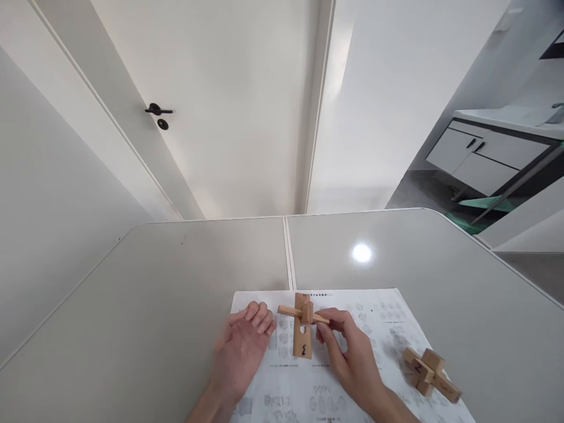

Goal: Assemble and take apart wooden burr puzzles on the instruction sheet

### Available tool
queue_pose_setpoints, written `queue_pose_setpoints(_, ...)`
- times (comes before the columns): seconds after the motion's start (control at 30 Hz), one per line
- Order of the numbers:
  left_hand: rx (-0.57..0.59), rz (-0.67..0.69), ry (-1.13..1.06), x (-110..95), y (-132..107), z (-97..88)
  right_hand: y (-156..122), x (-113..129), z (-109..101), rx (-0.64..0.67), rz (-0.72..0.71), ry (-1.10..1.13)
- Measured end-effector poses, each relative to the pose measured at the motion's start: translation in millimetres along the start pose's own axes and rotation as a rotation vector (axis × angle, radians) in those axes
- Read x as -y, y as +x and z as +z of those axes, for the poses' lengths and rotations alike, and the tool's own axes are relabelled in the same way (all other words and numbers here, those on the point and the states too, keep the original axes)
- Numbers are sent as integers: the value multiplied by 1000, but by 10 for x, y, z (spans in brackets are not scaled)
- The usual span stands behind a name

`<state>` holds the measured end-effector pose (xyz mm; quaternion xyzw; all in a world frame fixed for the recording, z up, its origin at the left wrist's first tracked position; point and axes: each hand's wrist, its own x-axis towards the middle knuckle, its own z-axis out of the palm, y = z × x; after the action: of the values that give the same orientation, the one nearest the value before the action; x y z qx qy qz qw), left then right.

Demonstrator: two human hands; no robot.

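Observation:
Just above a printed sheet, a wooden burr puzzle piece assembly is held in front of me. Its flat slotted board (302,341) carries a black mark near its lower end. A thin wooden bar (288,310) crosses the board, and a short wooden block (307,313) sits where they meet. My right hand (352,349) pinches the right end of the bar between thumb and fingers. Beside the board, my left hand (242,352) lies palm up with loosely curled fingers and nothing in it.
The printed sheet (286,396), covered in small diagrams, lies on the grey table (176,311). A cross-shaped wooden puzzle (429,370) with black marks rests at its right side. Beyond the table's far edge stand a white door (233,106) and, at right, a washbasin cabinet (489,153).

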<state>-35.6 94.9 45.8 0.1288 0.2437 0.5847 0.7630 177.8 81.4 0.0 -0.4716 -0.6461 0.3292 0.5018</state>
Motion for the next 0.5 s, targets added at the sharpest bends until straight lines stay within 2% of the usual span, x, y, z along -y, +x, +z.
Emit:
queue_pose_setpoints(0.2, 2, 1, 8, 4, 8, 5, -33, -55, 12, 22, -16, -9)
queue_pose_setpoints(0.5, 18, 0, 18, 13, 11, -17, -14, -9, 13, 23, -43, -13)
